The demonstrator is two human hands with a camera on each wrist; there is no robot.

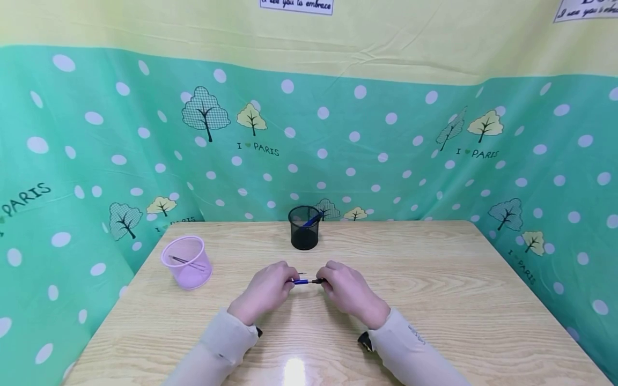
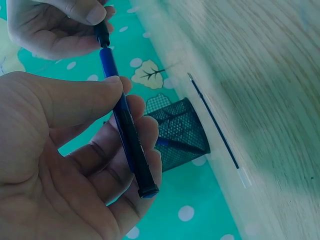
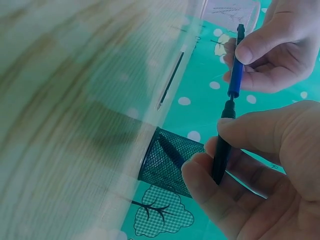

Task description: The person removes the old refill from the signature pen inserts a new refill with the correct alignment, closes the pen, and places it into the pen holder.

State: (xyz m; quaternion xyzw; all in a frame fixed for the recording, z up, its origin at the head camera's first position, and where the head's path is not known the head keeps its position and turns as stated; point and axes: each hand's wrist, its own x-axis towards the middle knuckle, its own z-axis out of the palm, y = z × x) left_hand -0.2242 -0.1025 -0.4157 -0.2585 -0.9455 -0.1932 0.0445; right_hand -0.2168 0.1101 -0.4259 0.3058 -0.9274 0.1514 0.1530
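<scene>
Near the middle of the table, my left hand [image 1: 270,288] pinches the blue barrel [image 2: 131,140] of a pen between thumb and fingers. Its clip end points back toward the left palm. My right hand [image 1: 348,289] grips the pen's black front section [image 3: 222,159]. The two pen parts lie in line, a narrow piece showing in the short gap between them; whether it joins both I cannot tell. On the table just beyond the hands lies a thin pen refill [image 2: 217,125], dark with a metal tip and a pale end.
A black mesh pen cup [image 1: 304,238] with a blue pen inside stands behind the hands, near the table's back edge. At the left, a lilac cup [image 1: 193,276] holds thin dark sticks that look like refills. A green dotted curtain [image 1: 338,161] hangs behind the wooden table [image 1: 434,289].
</scene>
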